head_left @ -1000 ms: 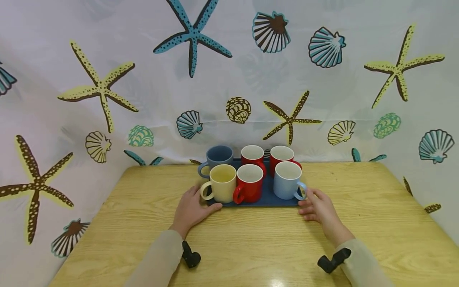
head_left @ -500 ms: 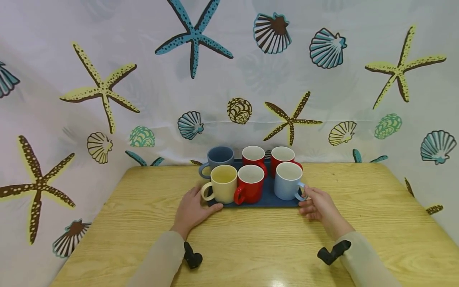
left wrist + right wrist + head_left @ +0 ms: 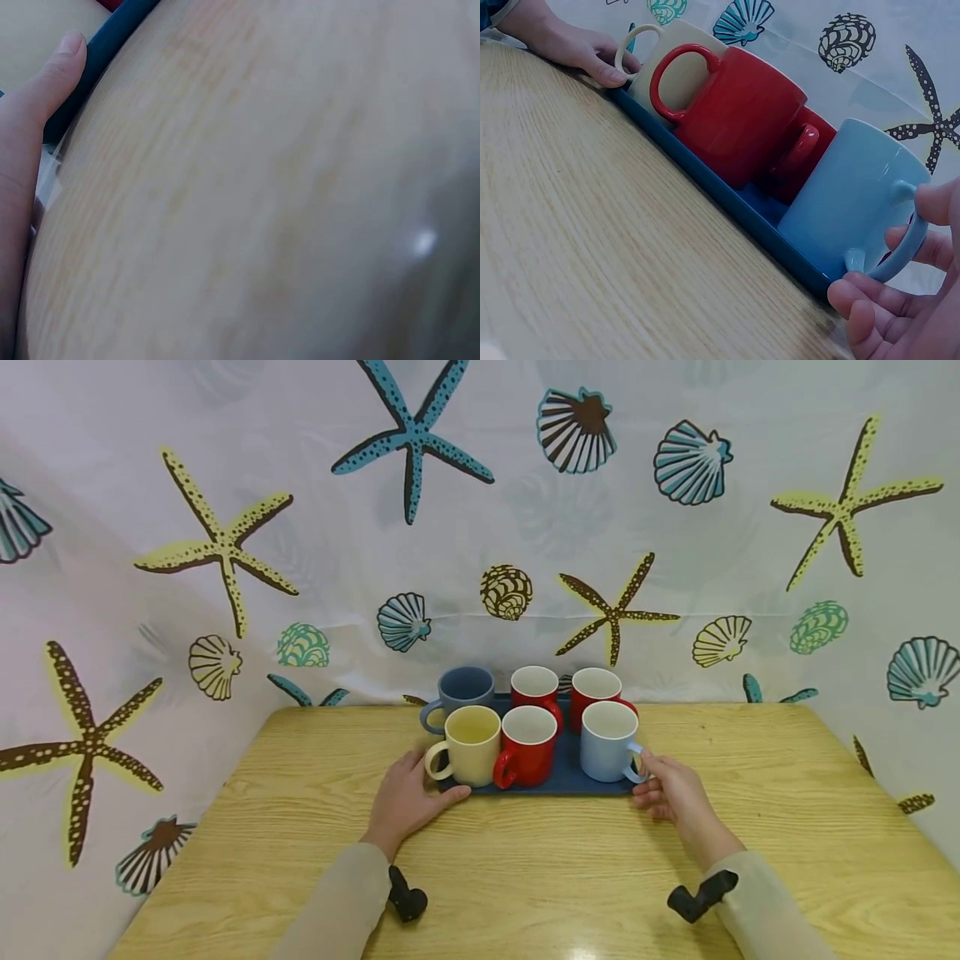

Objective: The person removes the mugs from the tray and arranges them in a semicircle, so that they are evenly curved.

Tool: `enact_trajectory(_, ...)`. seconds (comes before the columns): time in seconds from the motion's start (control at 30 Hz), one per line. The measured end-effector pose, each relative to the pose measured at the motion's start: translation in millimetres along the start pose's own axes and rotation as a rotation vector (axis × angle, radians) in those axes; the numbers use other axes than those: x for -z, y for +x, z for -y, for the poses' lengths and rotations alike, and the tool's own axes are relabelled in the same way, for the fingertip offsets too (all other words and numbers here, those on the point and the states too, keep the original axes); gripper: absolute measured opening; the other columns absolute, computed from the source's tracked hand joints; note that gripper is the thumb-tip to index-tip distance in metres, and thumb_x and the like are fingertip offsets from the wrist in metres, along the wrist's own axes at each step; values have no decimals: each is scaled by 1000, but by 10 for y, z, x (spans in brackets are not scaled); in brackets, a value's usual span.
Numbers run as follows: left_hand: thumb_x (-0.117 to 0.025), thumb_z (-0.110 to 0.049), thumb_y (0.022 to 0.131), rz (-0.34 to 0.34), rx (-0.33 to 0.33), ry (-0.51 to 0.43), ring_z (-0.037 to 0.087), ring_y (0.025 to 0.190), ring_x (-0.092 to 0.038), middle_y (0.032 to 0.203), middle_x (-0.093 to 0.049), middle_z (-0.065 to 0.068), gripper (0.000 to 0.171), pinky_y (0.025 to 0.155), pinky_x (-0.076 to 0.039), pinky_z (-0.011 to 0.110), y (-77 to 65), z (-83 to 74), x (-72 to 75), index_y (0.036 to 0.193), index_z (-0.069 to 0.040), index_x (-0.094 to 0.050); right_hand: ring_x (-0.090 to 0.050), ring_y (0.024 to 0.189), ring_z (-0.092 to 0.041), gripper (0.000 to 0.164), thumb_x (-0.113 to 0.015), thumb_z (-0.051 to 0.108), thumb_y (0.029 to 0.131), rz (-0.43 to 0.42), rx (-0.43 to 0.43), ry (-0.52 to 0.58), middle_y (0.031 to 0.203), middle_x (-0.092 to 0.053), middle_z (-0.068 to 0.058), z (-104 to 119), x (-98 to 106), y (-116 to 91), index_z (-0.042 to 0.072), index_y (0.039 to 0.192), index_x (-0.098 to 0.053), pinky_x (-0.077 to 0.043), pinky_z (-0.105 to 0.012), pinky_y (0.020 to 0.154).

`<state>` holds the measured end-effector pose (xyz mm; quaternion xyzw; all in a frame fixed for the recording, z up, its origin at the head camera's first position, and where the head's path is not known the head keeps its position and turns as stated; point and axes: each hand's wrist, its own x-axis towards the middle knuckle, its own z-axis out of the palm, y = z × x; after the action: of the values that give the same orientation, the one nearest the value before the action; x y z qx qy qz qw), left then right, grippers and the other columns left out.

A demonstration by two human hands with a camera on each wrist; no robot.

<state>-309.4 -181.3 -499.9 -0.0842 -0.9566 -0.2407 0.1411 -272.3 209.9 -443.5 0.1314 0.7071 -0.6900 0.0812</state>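
My left hand (image 3: 407, 802) grips the front left corner of a dark blue tray (image 3: 558, 789), its thumb lying on the front rim. Beside that hand stands a cream mug (image 3: 474, 760), handle pointing left. My right hand (image 3: 678, 793) pinches the handle of a light blue mug (image 3: 855, 195) between thumb and index finger. This mug stands upright at the tray's front right, and the other fingers curl below its handle near the tray corner. Between the two front mugs is a red mug (image 3: 739, 120), close to the cream one.
Along the tray's back row stand a grey-blue mug (image 3: 467, 689) and two more red mugs, one a red mug (image 3: 536, 689) at the middle, the other a red mug (image 3: 596, 685) at the right. A patterned curtain (image 3: 450, 560) hangs right behind the wooden table (image 3: 525, 877).
The right thumb and fingers have closed in on the light blue mug's handle. The left hand keeps its place at the tray corner. The whole head view has shifted slightly.
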Motion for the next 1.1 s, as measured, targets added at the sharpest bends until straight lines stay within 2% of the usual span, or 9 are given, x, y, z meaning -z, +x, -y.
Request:
enact_trajectory(0.17, -57, -79, 65, 3, 5, -13, 35, 122, -42, 136, -46, 12, 105, 101, -32, 51, 3, -31, 22, 140, -7, -40, -64, 65, -18, 43, -49, 45, 94, -7, 13, -10, 72, -63, -5, -8, 28, -12, 2, 93, -53, -46, -29, 55)
enact_trajectory(0.5, -53, -82, 65, 24, 26, -7, 35, 126, -39, 139, -43, 12, 109, 102, -31, 51, 10, -10, 5, 143, -8, -37, -62, 68, -19, 47, -49, 48, 93, -5, 24, -23, 76, -63, -6, -23, 62, -84, 1, 95, -54, -46, -29, 58)
enact_trajectory(0.9, -54, -81, 66, 28, 8, -6, 37, 123, -41, 137, -45, 13, 107, 101, -32, 52, -10, -35, 25, 140, -5, -40, -64, 67, -19, 44, -51, 48, 92, 34, 96, 49, 74, -63, -8, -69, 131, -221, 5, 85, -54, -46, -28, 55)
enact_trajectory(1.1, -51, -83, 66, 30, 14, 1, 35, 126, -39, 140, -42, 13, 108, 103, -31, 51, -5, -21, 24, 141, -5, -40, -62, 68, -19, 40, -52, 44, 93, 59, 123, 61, 74, -61, -8, -72, 174, -308, 6, 80, -55, -51, -31, 63)
